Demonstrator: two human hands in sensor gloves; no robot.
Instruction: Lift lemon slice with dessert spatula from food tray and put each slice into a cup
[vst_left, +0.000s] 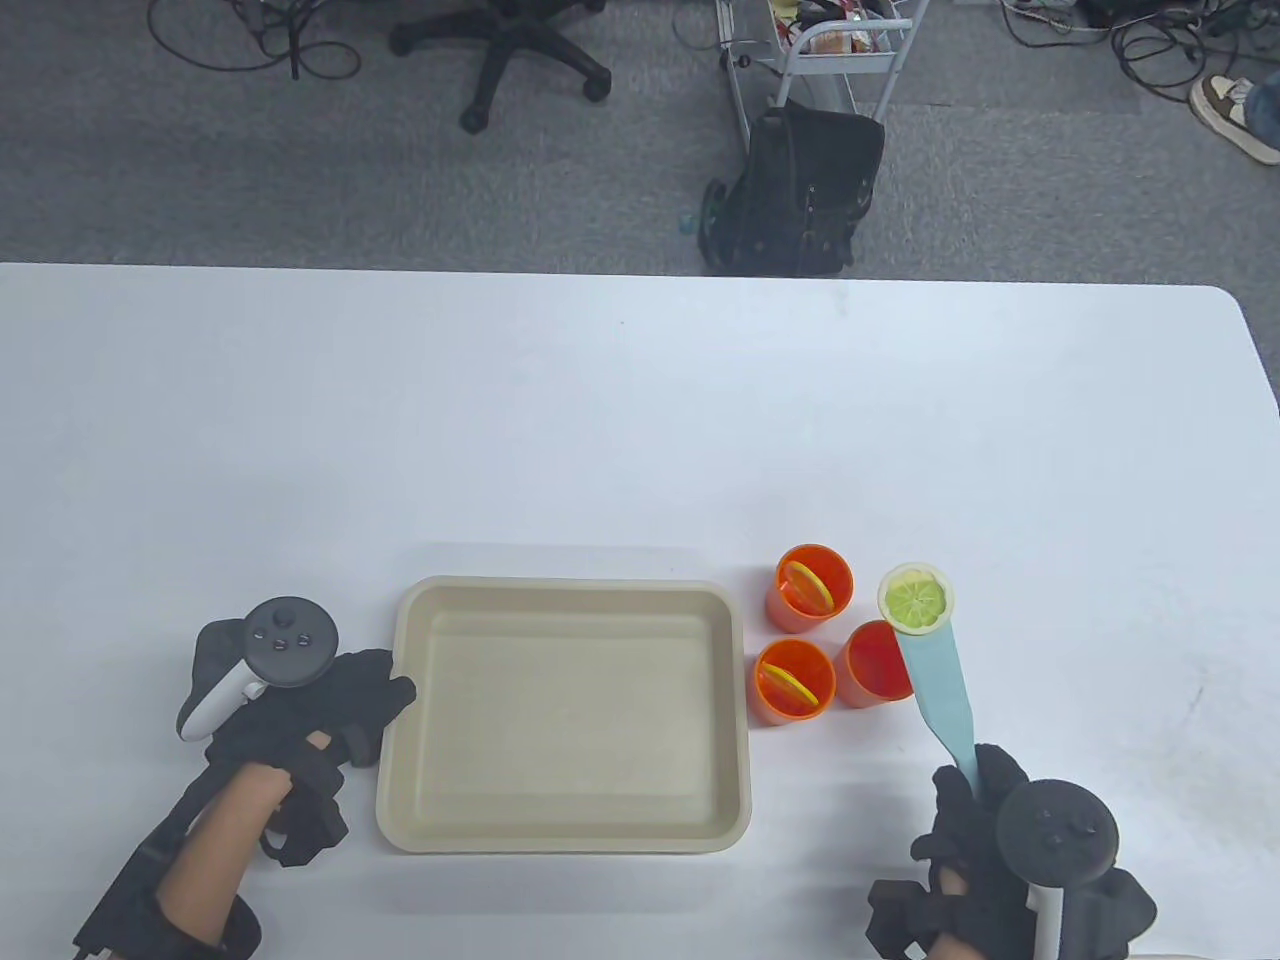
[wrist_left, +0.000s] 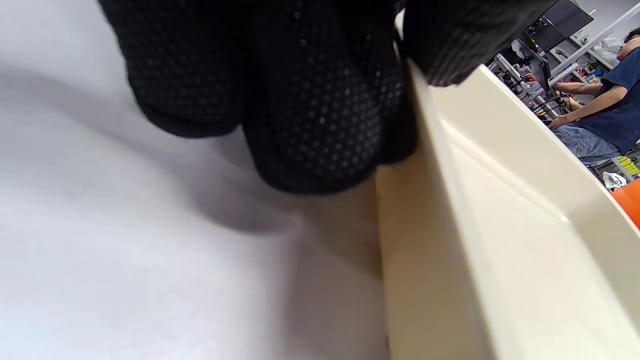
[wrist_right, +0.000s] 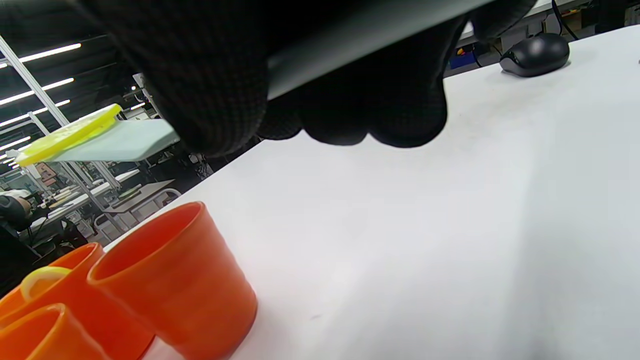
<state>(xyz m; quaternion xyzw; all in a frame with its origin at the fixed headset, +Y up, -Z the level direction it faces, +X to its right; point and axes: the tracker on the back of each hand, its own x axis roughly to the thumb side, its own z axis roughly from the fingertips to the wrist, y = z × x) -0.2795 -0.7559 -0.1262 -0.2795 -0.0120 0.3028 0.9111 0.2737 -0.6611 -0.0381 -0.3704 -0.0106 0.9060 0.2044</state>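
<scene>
Gripping the spatula (vst_left: 938, 690), your right hand (vst_left: 985, 830) carried the lemon slice (vst_left: 915, 598) beyond the empty cup (vst_left: 874, 664); tilting early risked dropping it on the table (vst_left: 600, 420).

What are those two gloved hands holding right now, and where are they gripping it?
The right hand grips the spatula by its handle end, a lemon slice lying on the blade. The left hand only rests against the tray rim.

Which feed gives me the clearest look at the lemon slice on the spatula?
The table view: the lemon slice shows whole, lying flat on the spatula tip. The right wrist view shows it only edge-on; the left wrist view does not show it.
</scene>
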